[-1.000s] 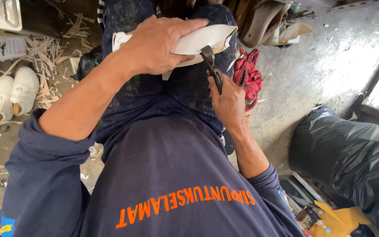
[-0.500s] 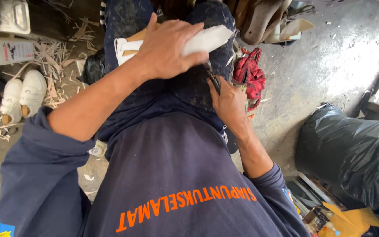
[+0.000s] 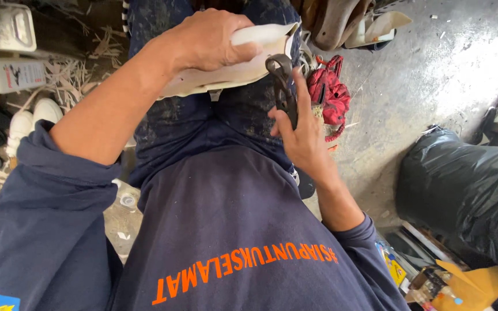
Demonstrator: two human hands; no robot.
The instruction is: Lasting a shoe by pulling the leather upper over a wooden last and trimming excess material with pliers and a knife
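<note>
Since the earlier frame, the left hand (image 3: 208, 40) is clamping the pale sheet piece (image 3: 226, 78) higher across the lap, and the right hand (image 3: 298, 135) is bringing the dark scissors (image 3: 283, 86) up to the piece's right edge. The left hand is closed over the top of the piece, fingers curled around its upper margin. The right hand is gripping the scissor handles; the blades are meeting the edge of the piece just below the left fingertips. The piece is resting on the person's thighs, over dark, dusty trousers (image 3: 203, 121).

Judging from the pictures, trimming is under way at one edge only; most of the outline is showing no fresh cut, so the greater part of the work appears to remain.

No tabletop is in use. The person is sitting above a grey concrete floor (image 3: 422, 80) that is carrying pale offcut strips (image 3: 70, 75) at upper left beside white shoes (image 3: 27, 124). A red bundle (image 3: 329, 92) is lying beside the right knee, and a black plastic bag (image 3: 462, 190) is standing at right.
</note>
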